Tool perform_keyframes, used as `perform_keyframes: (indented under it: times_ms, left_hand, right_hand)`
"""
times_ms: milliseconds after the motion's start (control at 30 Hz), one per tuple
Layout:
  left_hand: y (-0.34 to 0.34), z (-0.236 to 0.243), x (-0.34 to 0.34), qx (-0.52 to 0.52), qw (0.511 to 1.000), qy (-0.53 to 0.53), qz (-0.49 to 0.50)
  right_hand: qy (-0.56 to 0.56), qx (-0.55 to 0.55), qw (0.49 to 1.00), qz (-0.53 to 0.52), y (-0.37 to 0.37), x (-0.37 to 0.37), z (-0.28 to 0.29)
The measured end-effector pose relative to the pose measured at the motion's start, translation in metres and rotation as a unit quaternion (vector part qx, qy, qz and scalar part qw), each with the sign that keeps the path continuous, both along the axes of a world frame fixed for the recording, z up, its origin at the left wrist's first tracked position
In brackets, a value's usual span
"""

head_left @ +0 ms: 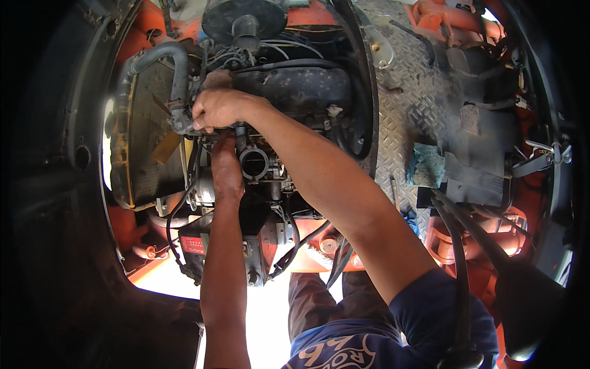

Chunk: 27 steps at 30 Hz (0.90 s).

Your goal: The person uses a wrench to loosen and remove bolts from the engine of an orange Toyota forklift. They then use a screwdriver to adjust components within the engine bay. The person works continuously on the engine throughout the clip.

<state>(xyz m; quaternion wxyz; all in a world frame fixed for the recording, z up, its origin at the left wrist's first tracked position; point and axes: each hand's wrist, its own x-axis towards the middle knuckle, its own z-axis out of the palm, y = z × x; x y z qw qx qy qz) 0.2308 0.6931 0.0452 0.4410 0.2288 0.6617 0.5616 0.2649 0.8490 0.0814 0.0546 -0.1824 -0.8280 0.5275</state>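
My right hand (218, 109) reaches across the engine with curled fingers at the metal fitting (181, 122) on the lower end of the grey curved hose (178, 71). My left hand (226, 172) reaches up beneath it, beside an open round metal intake (254, 165); its fingertips are hidden among the engine parts. The black valve cover (295, 86) lies just behind my hands, and a tall radiator-like block (141, 166) stands at their left.
A battery (203, 246) and cables sit low in the bay. To the right are a tread-plate floor (399, 92), a teal rag (425, 165), pedals and black levers (458, 246). A dark body panel (61, 184) borders the left side.
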Motion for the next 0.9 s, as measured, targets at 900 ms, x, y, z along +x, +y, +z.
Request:
perform_keyframes:
  times_ms: [900]
  left_hand:
    - [0.002,0.016,0.006,-0.007,0.999,-0.024,-0.03]
  right_hand:
    - [0.191,-0.173,0.852,-0.456,0.004,0.08,-0.012]
